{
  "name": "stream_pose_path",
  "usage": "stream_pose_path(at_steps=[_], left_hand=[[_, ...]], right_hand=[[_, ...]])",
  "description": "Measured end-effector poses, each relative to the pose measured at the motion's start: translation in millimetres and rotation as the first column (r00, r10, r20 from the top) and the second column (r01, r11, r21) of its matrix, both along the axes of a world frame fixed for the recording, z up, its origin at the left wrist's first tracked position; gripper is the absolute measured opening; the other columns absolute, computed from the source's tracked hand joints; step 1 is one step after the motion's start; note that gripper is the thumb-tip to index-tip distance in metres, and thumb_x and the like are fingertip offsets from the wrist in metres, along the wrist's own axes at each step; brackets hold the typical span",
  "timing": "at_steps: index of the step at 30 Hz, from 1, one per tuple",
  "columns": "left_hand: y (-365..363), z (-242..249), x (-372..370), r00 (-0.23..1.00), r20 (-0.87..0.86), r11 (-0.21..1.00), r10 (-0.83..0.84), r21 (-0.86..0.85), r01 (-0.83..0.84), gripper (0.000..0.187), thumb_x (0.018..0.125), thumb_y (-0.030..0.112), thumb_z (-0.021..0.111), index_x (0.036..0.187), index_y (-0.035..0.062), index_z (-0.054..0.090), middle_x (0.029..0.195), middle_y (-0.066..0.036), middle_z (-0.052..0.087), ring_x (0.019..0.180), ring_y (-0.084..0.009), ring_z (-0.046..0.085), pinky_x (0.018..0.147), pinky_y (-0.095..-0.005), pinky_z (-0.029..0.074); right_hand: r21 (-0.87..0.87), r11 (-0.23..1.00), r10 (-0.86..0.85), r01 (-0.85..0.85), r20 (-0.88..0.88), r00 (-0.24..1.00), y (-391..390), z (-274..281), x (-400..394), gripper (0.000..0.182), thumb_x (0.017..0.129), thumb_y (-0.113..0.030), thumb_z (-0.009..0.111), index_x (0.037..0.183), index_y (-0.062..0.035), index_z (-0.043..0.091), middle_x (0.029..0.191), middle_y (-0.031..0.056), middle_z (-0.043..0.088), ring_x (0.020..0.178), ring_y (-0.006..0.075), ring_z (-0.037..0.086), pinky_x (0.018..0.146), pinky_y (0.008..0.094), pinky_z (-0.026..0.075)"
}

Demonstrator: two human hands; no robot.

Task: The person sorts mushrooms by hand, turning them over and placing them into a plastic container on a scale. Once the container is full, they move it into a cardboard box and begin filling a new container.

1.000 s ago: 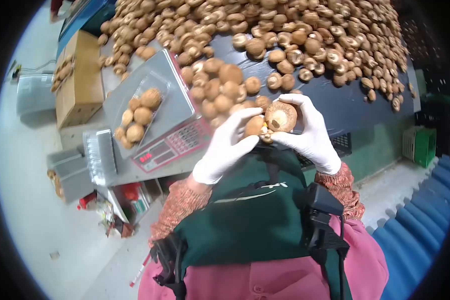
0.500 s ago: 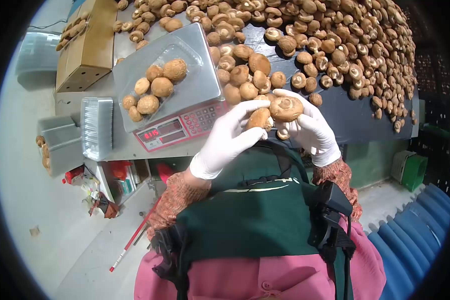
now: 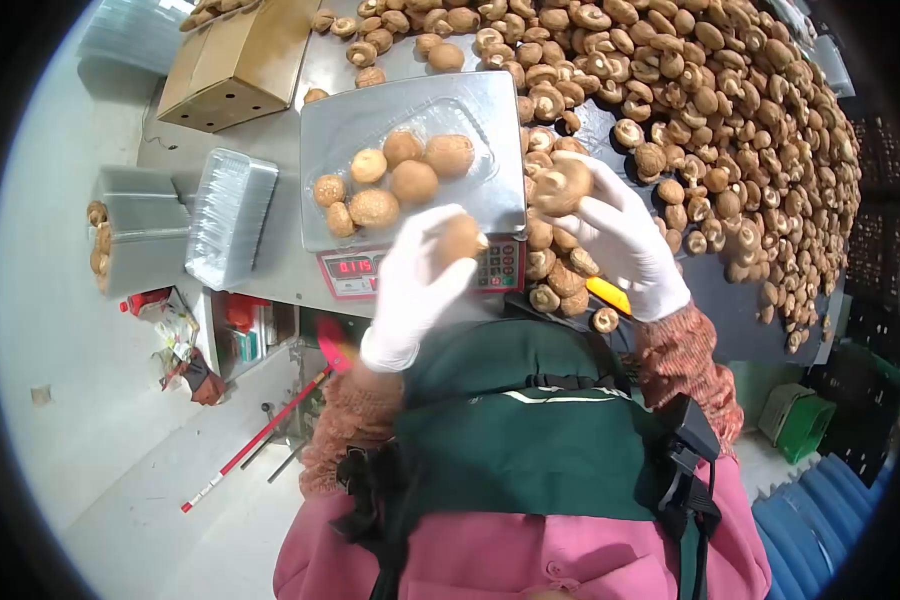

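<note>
My hands have drawn apart, so the two mushrooms are now separate; my left hand (image 3: 410,290) closes its grip round a small mushroom (image 3: 457,241), brown with a pale stem, near the scale (image 3: 335,118); my right hand (image 3: 625,240) pinches a wide mushroom (image 3: 562,188), brown and blurred, beside the scale's edge.

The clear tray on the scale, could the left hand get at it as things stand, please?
Probably yes: the left hand is close to the tray, nothing visibly between them, though a mushroom occupies its grip.
</note>
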State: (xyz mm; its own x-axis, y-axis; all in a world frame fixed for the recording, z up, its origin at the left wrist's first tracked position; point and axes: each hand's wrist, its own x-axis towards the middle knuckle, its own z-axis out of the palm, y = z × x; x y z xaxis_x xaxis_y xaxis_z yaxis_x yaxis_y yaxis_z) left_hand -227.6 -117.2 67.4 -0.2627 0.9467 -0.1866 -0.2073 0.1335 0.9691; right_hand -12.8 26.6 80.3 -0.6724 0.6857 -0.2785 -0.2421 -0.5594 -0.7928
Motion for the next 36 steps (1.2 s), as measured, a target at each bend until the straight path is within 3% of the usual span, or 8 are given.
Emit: stream_pose_path(at_steps=[9,14,16,19,23,26,34,36], left_hand=[[4,-16,-33,0.978,-0.182,0.993,0.101,0.077,-0.088,0.054,0.089,-0.006,0.066,0.14,-0.0012,0.049,0.13,-0.012,0.059,0.116,-0.0202,0.06,0.106,-0.0355,0.046],[60,-13,-34,0.787,-0.57,0.964,0.236,0.242,-0.113,0.051,0.087,-0.003,0.072,0.135,0.002,0.054,0.131,-0.012,0.061,0.12,-0.02,0.061,0.101,-0.033,0.05],[94,-22,-41,0.595,-0.753,0.927,0.282,0.374,0.033,0.047,0.088,0.005,0.07,0.133,0.005,0.057,0.129,-0.013,0.062,0.118,-0.0272,0.062,0.101,-0.0385,0.049],[123,-41,-48,0.147,-0.982,0.946,0.115,0.153,0.286,0.042,0.09,0.015,0.065,0.131,0.0061,0.06,0.128,-0.016,0.063,0.117,-0.0355,0.062,0.103,-0.044,0.047],[130,-52,-56,0.224,-0.973,0.94,0.058,0.129,0.315,0.041,0.09,0.018,0.063,0.129,0.0037,0.062,0.126,-0.019,0.066,0.118,-0.0364,0.062,0.103,-0.044,0.046],[131,-45,-57,0.349,-0.937,0.94,0.001,0.119,0.319,0.043,0.09,0.019,0.068,0.128,0.0012,0.062,0.121,-0.019,0.067,0.113,-0.0374,0.063,0.099,-0.0448,0.049],[136,-40,-55,0.33,-0.937,0.933,-0.112,0.015,0.359,0.037,0.092,0.013,0.068,0.127,0.0026,0.065,0.123,-0.018,0.068,0.115,-0.0346,0.063,0.103,-0.0414,0.047],[134,-39,-58,0.359,-0.921,0.937,-0.151,-0.018,0.348,0.037,0.092,0.013,0.068,0.127,0.0025,0.065,0.122,-0.018,0.068,0.114,-0.0341,0.064,0.102,-0.0406,0.048]], right_hand=[[-0.039,0.997,0.071,-0.074,-0.061,0.996,3,-3,-46,0.069,0.095,-0.03,0.071,0.147,0.0029,0.041,0.136,0.0106,0.056,0.123,0.0175,0.058,0.102,0.0357,0.052],[-0.031,0.999,0.014,-0.016,-0.063,0.998,2,-7,-32,0.066,0.095,-0.029,0.071,0.145,0.0033,0.042,0.133,0.0107,0.058,0.122,0.019,0.06,0.103,0.037,0.052],[0.01,0.999,-0.038,0.037,0.022,0.999,2,-10,-17,0.055,0.093,-0.017,0.07,0.141,-0.0003,0.049,0.131,0.0094,0.058,0.121,0.0172,0.058,0.099,0.0322,0.048],[0.22,0.961,-0.216,0.167,0.22,0.951,-4,-12,10,0.051,0.09,-0.012,0.073,0.136,-0.0018,0.052,0.123,0.0077,0.059,0.115,0.0144,0.057,0.097,0.0298,0.048],[0.631,0.776,-0.456,-0.016,0.579,0.676,-21,-38,72,0.051,0.084,-0.015,0.076,0.129,-0.0034,0.055,0.119,0.0082,0.062,0.109,0.0165,0.061,0.093,0.031,0.051],[0.644,0.74,-0.458,-0.193,0.693,0.557,-50,-46,82,0.05,0.082,-0.016,0.074,0.127,-0.0019,0.056,0.121,0.0151,0.061,0.108,0.0307,0.063,0.093,0.036,0.052],[0.83,0.542,-0.519,-0.133,0.455,0.723,-46,-60,71,0.051,0.086,-0.015,0.075,0.132,-0.0045,0.056,0.127,0.0154,0.06,0.116,0.0284,0.06,0.095,0.0378,0.051],[0.77,0.633,-0.6,-0.075,0.55,0.582,-25,-52,91,0.042,0.086,-0.016,0.073,0.124,-0.0046,0.061,0.114,0.0154,0.066,0.112,0.0333,0.063,0.097,0.0431,0.05]])
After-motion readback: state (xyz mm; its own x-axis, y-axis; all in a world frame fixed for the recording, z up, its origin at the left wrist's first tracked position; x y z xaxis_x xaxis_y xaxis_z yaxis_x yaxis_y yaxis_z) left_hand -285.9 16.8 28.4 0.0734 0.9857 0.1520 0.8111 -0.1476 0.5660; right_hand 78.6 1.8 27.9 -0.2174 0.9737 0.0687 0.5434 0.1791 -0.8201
